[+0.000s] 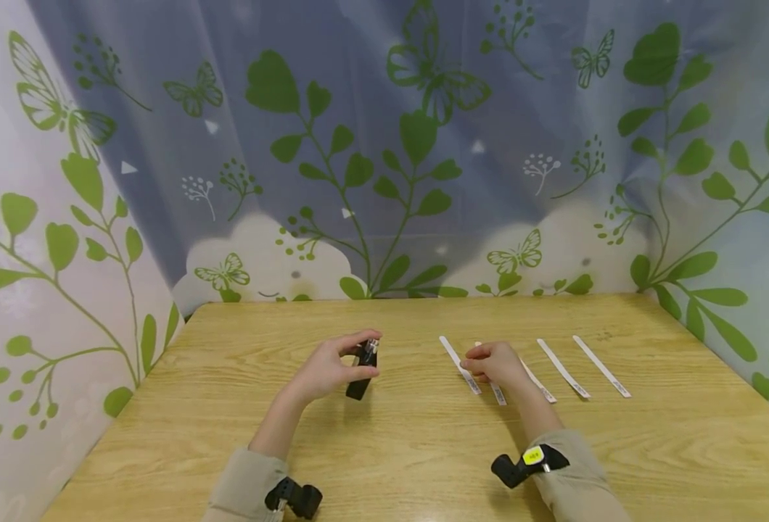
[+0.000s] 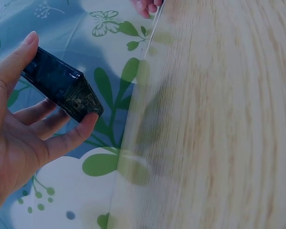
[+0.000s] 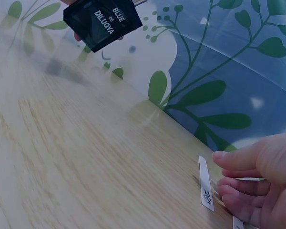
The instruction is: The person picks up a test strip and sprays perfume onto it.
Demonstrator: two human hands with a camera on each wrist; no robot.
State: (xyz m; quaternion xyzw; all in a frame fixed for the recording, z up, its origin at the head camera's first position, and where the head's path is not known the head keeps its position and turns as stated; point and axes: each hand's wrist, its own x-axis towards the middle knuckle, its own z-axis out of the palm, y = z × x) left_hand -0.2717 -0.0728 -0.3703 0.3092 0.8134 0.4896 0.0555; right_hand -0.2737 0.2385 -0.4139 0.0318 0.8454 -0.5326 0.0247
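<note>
My left hand grips a dark glass perfume bottle between thumb and fingers, tilted and raised over the table. White lettering on its face reads "BLUE DE DILUOYA" in the right wrist view, while the left wrist view has its base. Over to the right, my right hand hovers low above the white paper test strips, fingers loosely bent and nothing between them. Its thumb and fingertips are right beside the leftmost strip, which lies flat. The second strip is partly hidden beneath this hand.
More white strips lie slanted in a row to the right, including one strip and the outermost strip, each with small dark print at its near end. A patterned curtain hangs behind the wooden table and along its sides.
</note>
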